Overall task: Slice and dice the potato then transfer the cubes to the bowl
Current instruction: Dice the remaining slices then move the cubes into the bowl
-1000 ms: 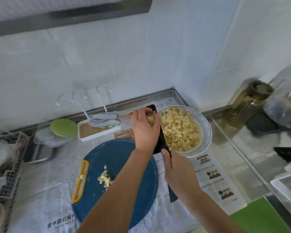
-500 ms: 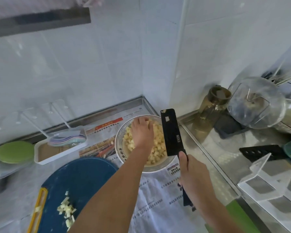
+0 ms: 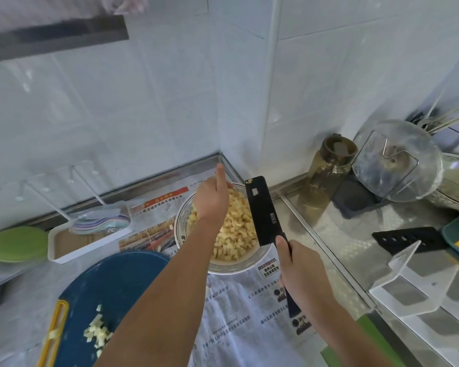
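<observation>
Cutting board: blue, lower left of the frame, with a few loose potato cubes beside its yellow handle.
Newspaper: spread over the bench, under board and bowl.
Right hand: right of centre, wrapped round the handle of the black knife, whose blade crossed the bowl's right side.
Bowl: centre frame, heaped with diced potato.
Left hand: above the bowl's far left, one finger straight, the others hidden, so its grip could not be told.
</observation>
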Available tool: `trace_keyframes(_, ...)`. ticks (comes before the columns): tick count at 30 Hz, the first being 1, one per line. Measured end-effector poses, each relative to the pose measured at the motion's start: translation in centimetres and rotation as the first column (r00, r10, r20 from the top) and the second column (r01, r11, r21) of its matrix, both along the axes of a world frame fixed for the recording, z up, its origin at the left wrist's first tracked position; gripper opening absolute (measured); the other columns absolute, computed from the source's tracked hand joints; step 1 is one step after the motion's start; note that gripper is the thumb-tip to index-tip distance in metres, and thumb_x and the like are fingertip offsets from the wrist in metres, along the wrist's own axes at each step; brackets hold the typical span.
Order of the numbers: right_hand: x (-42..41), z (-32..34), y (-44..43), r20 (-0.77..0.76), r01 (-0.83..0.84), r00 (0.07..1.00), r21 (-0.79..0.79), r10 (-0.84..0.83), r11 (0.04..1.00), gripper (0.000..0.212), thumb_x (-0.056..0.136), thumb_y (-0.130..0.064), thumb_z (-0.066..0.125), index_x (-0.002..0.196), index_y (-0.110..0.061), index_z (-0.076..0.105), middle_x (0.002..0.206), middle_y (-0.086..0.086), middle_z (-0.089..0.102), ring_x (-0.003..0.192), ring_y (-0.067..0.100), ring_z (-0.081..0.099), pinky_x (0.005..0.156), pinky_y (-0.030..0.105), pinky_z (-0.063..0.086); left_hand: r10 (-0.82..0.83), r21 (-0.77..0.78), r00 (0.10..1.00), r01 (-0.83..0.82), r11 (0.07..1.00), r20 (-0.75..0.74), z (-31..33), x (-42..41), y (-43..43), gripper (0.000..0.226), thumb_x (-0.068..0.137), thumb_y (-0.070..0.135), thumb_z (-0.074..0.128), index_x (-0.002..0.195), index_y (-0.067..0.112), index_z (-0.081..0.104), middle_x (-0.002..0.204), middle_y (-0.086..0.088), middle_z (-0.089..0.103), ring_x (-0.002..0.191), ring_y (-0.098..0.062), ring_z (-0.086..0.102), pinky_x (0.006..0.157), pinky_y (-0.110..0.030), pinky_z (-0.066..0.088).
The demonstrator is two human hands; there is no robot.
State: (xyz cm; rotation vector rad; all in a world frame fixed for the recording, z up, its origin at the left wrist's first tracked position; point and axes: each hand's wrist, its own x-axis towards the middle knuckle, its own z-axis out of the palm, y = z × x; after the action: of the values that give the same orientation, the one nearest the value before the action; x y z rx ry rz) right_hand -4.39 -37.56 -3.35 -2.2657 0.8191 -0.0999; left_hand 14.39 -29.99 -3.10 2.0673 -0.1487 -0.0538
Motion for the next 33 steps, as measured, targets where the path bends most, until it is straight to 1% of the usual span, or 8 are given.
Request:
trace_keyframes(3,-0.1,0.1,0.0,0.0,-0.002,1.0,-0.021,0.002,1.0,0.051,0.1,-0.047,0.027,0.072,-0.014,0.054,0.059,0.006,0.061,0.054,0.02,0.063,0.062,0.044,0.054,-0.185,0.093,0.983,0.184,0.979,-0.002,-0.6,0.2,0.4,0.044,0.102,0.039,0.027,0.095,0.024,0.068,0.102,0.008,0.065,0.107,-0.012,0.056,0.112,-0.049,0.023)
trace_keyframes(5,-0.3,0.0,0.2,-0.003,-0.007,1.0,-0.029,0.007,1.0,0.051,0.099,-0.049,0.027,0.071,-0.015,0.053,0.059,0.006,0.062,0.053,0.02,0.062,0.061,0.044,0.054,-0.271,0.199,0.962,0.258,0.945,0.043,-1.3,0.5,1.1,0.029,0.101,0.024,0.037,0.111,0.025,0.064,0.119,0.008,0.061,0.119,-0.01,0.049,0.118,-0.054,0.002)
trace_keyframes(8,-0.6,-0.2,0.6,-0.015,-0.023,1.0,-0.035,0.022,0.999,0.05,0.099,-0.05,0.027,0.071,-0.017,0.052,0.06,0.004,0.062,0.053,0.019,0.062,0.058,0.044,0.054,-0.404,0.2,0.894,0.367,0.908,0.192,-1.4,-0.2,2.5,0.037,0.1,0.016,0.043,0.135,0.024,0.051,0.141,0.004,0.049,0.136,-0.011,0.036,0.119,-0.045,0.019)
trace_keyframes(12,-0.9,-0.1,1.2,-0.014,-0.023,1.0,0.0,0.023,1.0,0.049,0.1,-0.049,0.029,0.074,-0.016,0.054,0.059,0.005,0.062,0.054,0.02,0.063,0.062,0.044,0.055,-0.682,0.451,0.701,0.55,0.703,0.209,-2.0,-1.9,3.4,0.048,0.105,0.027,0.025,0.152,0.025,0.017,0.158,0.012,0.011,0.146,-0.005,-0.002,0.119,-0.027,0.0)
trace_keyframes(18,-1.6,0.8,1.9,0.018,0.048,0.999,0.068,-0.049,0.997,0.049,0.1,-0.047,0.031,0.074,-0.013,0.056,0.064,0.008,0.066,0.055,0.023,0.065,0.061,0.045,0.056,-0.557,0.474,0.826,0.456,0.754,0.091,-3.3,-2.5,5.1,0.052,0.104,0.038,0.017,0.153,0.021,0.011,0.16,0.003,0.012,0.147,-0.01,-0.002,0.12,-0.03,0.003)
trace_keyframes(24,-2.2,0.7,3.1,0.004,0.041,0.999,0.045,-0.042,0.998,0.052,0.098,-0.05,0.03,0.072,-0.012,0.054,0.065,0.008,0.065,0.058,0.024,0.066,0.062,0.048,0.055,-0.769,0.564,0.598,0.563,0.604,0.226,-2.0,-4.1,4.6,0.061,0.098,0.049,0.008,0.151,0.02,0.018,0.158,0.005,0.014,0.146,-0.008,-0.008,0.118,-0.026,-0.01)
trace_keyframes(29,-3.3,1.2,3.8,0.06,0.018,0.998,0.042,-0.02,0.999,0.05,0.097,-0.05,0.031,0.071,-0.012,0.05,0.062,0.013,0.062,0.056,0.028,0.064,0.057,0.05,0.052,-0.583,0.473,0.783,0.438,0.764,0.217,-2.7,-3.8,7.6,0.039,0.104,0.027,0.034,0.139,0.019,0.049,0.146,-0.004,0.045,0.144,-0.015,0.024,0.118,-0.027,0.013)
trace_keyframes(33,-4.1,2.2,5.9,0.096,-0.12,0.988,0.016,0.118,0.993,0.039,0.099,-0.044,0.037,0.076,-0.015,0.05,0.056,0.01,0.061,0.046,0.023,0.057,0.053,0.044,0.051,-0.365,0.233,0.896,0.31,0.922,0.254,-1.9,-4.5,11.9,0.012,0.092,0.022,0.063,0.093,0.014,0.071,0.12,0.001,0.065,0.12,-0.012,0.054,0.096,-0.017,0.034)
